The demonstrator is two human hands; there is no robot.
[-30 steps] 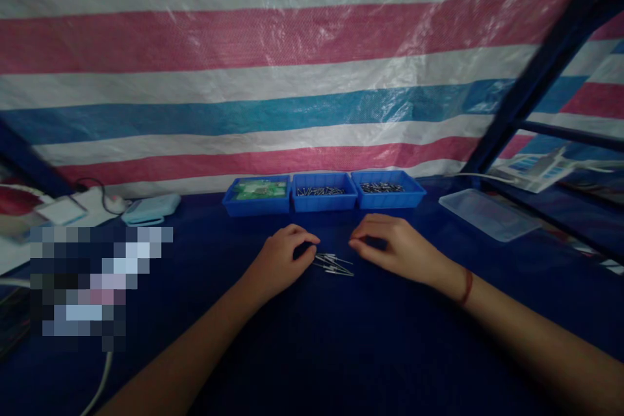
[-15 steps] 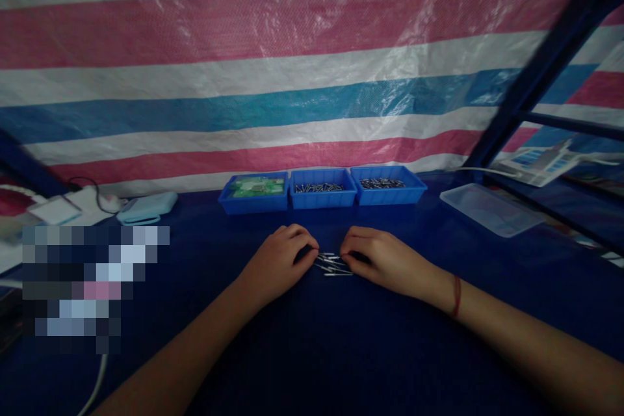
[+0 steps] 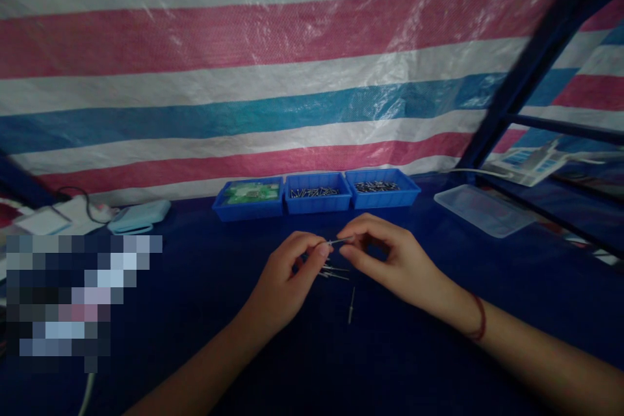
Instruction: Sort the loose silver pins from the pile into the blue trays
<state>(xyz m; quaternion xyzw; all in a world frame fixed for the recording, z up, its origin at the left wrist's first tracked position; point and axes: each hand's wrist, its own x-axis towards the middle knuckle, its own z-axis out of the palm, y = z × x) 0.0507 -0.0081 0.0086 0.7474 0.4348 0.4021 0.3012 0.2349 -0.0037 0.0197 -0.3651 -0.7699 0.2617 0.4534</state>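
Note:
Between my hands is a thin metal rivet (image 3: 340,240). The fingertips of my left hand (image 3: 292,270) pinch its left end, and my right hand (image 3: 385,257) has thumb and forefinger close around its right end. Below and behind my left fingertips, several similar rivets (image 3: 334,271) lie in a small pile on the dark blue table (image 3: 273,364), partly hidden by that hand. One single rivet (image 3: 351,305) lies apart, nearer to me, pointing away from me.
Three blue bins stand at the back: one with green packets (image 3: 251,192), two with metal pieces (image 3: 314,193) (image 3: 376,187). A clear plastic lid (image 3: 482,209) lies at right. A light blue case (image 3: 140,216) and white devices (image 3: 63,216) are at left.
Both hands have lifted off the pile with a rivet now between them. A single rivet now lies in front of the pile. The view has shifted slightly.

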